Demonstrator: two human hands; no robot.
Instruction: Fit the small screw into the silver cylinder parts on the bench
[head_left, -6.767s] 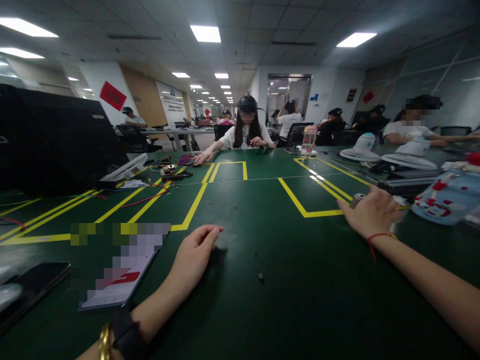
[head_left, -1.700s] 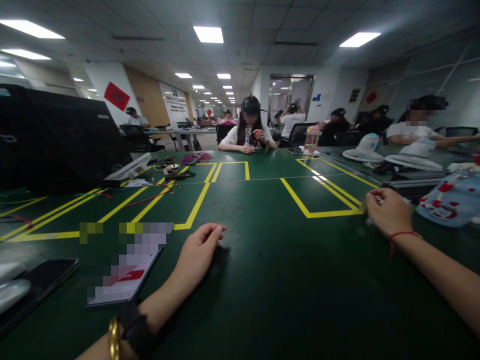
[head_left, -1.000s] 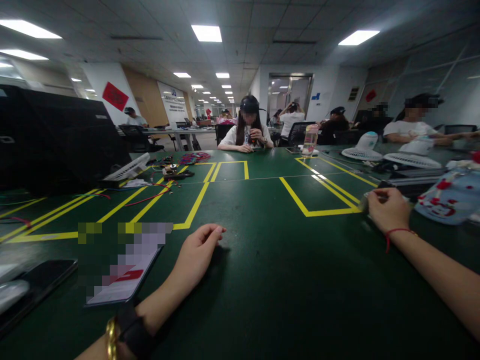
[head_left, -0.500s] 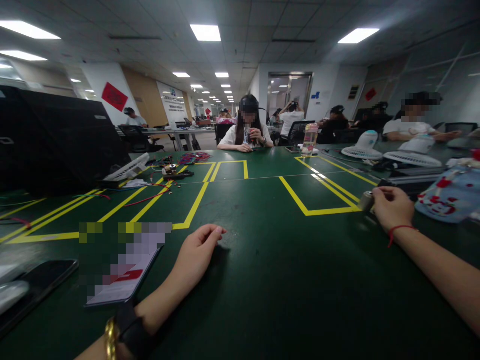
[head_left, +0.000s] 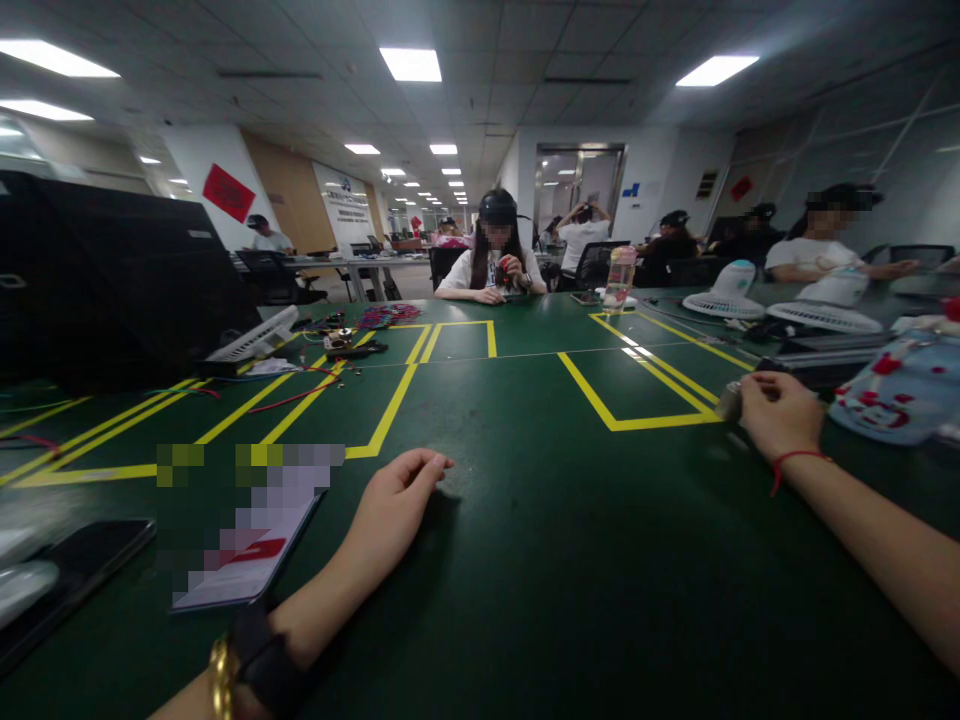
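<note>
My left hand (head_left: 401, 492) rests on the green table in the middle of the view. Its fingers are curled in, the thumb lies against the index finger, and nothing shows between them. Farther off at the right, my right hand (head_left: 782, 415) is closed with its fingertips at a small silver-grey cylinder (head_left: 727, 402). The cylinder stands by the near corner of a yellow tape outline; its kind is too blurred to tell. A flat card or phone-like sheet (head_left: 259, 575), partly pixelated, lies left of my left wrist.
A large black case (head_left: 112, 280), wires (head_left: 386, 317) and a small motor-like part (head_left: 339, 340) occupy the left. At the right are white fans (head_left: 825, 308) and a light-blue patterned bag (head_left: 892, 390). Across the table sits a person (head_left: 495, 265) near a pink-capped bottle (head_left: 619, 280).
My right hand has shifted slightly left around the cylinder, now covering more of its top. My left hand stays in place.
</note>
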